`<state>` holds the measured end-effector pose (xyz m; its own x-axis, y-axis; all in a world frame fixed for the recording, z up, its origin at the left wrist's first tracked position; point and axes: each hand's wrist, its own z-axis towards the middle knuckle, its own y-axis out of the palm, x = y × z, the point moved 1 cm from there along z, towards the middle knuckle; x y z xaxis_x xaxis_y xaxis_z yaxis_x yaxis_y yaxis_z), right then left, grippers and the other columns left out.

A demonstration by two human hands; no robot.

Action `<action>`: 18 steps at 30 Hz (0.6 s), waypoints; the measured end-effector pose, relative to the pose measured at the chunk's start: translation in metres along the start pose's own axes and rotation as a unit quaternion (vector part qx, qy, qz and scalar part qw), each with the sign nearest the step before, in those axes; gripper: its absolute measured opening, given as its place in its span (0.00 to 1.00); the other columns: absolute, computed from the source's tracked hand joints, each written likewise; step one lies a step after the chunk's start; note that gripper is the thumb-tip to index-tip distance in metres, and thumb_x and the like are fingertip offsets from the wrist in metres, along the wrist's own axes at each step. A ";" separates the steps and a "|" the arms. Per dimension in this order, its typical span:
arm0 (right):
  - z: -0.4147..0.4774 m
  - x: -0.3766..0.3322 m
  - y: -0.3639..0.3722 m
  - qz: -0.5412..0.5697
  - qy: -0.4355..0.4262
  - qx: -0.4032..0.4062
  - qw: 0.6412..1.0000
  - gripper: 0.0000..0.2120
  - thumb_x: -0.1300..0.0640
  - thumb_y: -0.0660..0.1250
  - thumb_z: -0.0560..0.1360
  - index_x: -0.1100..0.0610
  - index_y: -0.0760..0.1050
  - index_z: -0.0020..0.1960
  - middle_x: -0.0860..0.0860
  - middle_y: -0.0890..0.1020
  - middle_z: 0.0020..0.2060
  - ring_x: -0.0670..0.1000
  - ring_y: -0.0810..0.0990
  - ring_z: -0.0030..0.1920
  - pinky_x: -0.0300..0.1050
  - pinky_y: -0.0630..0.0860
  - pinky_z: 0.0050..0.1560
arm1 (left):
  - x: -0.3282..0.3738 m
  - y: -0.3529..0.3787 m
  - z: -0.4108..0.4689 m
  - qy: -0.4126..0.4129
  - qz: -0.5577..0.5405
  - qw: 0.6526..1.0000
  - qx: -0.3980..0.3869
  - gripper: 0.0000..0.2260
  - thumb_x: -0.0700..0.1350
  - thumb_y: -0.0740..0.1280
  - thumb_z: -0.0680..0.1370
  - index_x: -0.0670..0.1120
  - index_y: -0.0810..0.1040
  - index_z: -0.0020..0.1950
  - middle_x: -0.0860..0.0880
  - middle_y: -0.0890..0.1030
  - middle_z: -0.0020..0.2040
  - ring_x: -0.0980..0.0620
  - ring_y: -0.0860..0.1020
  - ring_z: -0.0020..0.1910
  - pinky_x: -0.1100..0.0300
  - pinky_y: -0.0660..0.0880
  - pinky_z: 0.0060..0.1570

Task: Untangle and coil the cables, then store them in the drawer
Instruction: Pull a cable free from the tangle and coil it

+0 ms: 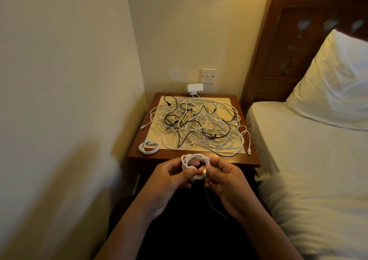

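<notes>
A small coil of white cable [194, 158] is held in front of the wooden bedside table [249, 160]. My left hand [171, 175] grips the coil's left side with curled fingers. My right hand [223, 175] pinches the cable's loose end with its plug at the coil's right side. On the table lies a big tangle of white, pale green and black cables [197, 123]. A finished white coil [149, 147] rests at the table's front left corner. No drawer shows in this view.
A cream mat [223, 102] covers the tabletop under the tangle. A white charger [195, 87] is plugged in below a wall switch [208, 76]. A bed with a pillow [328, 84] stands to the right, a wall to the left. A thin dark cable [213, 206] hangs over my lap.
</notes>
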<state>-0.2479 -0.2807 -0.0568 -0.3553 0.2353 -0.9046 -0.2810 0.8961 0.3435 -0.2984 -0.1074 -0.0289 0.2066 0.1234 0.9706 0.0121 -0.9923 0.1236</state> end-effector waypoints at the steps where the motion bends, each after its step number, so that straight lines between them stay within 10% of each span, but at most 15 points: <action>1: 0.001 0.000 -0.001 0.009 0.000 0.000 1.000 0.11 0.65 0.63 0.82 0.60 0.78 0.63 0.58 0.85 0.47 0.49 0.80 0.38 0.41 0.77 0.39 | 0.000 0.000 0.000 -0.007 -0.028 1.000 -0.009 0.15 0.47 0.73 0.73 0.45 0.85 0.58 0.46 0.86 0.54 0.51 0.83 0.50 0.57 0.79 0.51; 18: -0.011 -0.028 0.000 -0.248 -0.141 0.041 0.957 0.09 0.56 0.71 0.80 0.47 0.84 0.59 0.43 0.88 0.49 0.46 0.86 0.53 0.46 0.82 0.56 | 0.003 0.009 0.004 -0.020 -0.158 0.987 0.012 0.11 0.37 0.64 0.81 0.34 0.80 0.61 0.37 0.84 0.56 0.42 0.84 0.57 0.54 0.82 0.57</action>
<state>-0.2479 -0.2911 -0.0286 0.0615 -0.1462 -0.9873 -0.2775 0.9477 -0.1576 -0.2933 -0.1159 -0.0257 0.2271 0.4273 0.8751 0.1054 -0.9041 0.4141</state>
